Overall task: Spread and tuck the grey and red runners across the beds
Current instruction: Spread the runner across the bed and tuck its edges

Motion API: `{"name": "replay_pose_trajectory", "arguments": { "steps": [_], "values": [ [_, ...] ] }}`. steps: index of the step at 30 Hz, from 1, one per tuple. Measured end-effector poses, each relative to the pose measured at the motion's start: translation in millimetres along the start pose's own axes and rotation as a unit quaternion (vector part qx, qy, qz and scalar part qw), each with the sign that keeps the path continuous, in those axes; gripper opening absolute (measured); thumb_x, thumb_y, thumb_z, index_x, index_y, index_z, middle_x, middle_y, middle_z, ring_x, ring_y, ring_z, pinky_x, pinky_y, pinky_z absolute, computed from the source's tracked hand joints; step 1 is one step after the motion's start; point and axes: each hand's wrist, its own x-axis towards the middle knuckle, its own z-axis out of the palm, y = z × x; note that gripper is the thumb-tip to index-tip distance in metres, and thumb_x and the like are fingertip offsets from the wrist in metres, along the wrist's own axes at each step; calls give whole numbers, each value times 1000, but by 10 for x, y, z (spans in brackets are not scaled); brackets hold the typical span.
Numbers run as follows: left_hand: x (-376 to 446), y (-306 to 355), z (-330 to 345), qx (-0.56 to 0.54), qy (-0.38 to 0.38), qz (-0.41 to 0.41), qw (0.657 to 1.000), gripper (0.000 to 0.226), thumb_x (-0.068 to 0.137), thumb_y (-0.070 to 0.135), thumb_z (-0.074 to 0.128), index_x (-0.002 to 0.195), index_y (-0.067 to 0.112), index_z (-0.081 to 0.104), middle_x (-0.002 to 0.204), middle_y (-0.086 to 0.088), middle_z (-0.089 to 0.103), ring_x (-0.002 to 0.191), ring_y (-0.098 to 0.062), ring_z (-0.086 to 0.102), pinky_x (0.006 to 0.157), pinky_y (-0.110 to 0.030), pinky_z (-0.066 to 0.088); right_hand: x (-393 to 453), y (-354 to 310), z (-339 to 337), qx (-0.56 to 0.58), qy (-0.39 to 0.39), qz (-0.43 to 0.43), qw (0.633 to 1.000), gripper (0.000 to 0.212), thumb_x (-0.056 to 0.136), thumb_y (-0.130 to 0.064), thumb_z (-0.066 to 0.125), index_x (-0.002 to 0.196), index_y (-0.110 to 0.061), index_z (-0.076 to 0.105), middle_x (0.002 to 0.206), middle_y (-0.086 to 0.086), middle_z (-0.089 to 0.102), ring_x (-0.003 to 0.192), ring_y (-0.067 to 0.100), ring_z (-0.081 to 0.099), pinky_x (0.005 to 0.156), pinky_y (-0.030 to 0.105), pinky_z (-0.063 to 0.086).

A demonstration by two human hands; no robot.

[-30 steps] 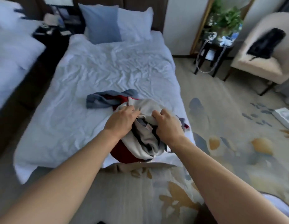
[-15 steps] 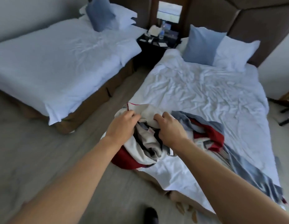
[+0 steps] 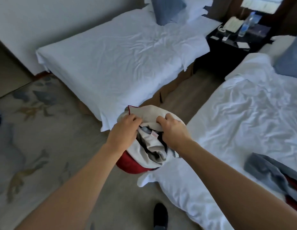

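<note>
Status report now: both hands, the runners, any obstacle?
Left hand and right hand both grip bunched runner, off the beds. Second runner crumpled on right bed. Left bed bare, path open.

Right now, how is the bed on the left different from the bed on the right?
The left bed has nothing lying on its sheet, while the right bed has a bunched grey and red runner near its foot. The left bed shows from foot to pillows; the right bed runs out of view. The left bed's sheet looks flatter, the right bed's more crumpled. Both have white sheets and a blue cushion at the head.
</note>
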Motion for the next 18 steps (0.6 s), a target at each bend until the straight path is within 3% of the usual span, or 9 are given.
{"name": "replay_pose_trajectory", "arguments": {
  "steps": [3, 8, 14, 18],
  "values": [
    [233, -572, -63, 5, -7, -23, 1000, 27, 68, -5, 71, 86, 9, 57, 86, -6, 56, 83, -26, 60, 43, -32, 50, 629, -260, 14, -1, -20, -21, 1000, 40, 82, -5, 58, 120, -18, 52, 105, 10, 47, 70, 28, 40, 59, 36, 37],
    [546, -1645, -116, 6, -7, -62, 998, 24, 71, -4, 67, 89, 8, 59, 88, -7, 57, 85, -29, 59, 50, -40, 55, 1664, -836, 51, -9, -33, -51, 998, 41, 82, -2, 55, 119, -18, 49, 105, 8, 46, 71, 28, 43, 58, 36, 39],
    [990, -3001, -195, -8, -9, -48, 999, 23, 74, -2, 69, 93, 8, 63, 92, -7, 60, 89, -28, 61, 52, -37, 55, 2807, -1599, 230, -1, -37, -24, 999, 40, 81, -2, 55, 117, -19, 50, 105, 6, 45, 75, 26, 46, 67, 42, 53],
    [1346, -3734, -312, -15, -10, -41, 999, 23, 72, -5, 69, 91, 7, 62, 90, -8, 59, 87, -30, 61, 50, -37, 54, 3489, -2001, 225, -1, -38, -9, 999, 39, 82, -1, 53, 116, -19, 49, 102, 4, 41, 75, 26, 45, 64, 40, 50]
  ]
}}
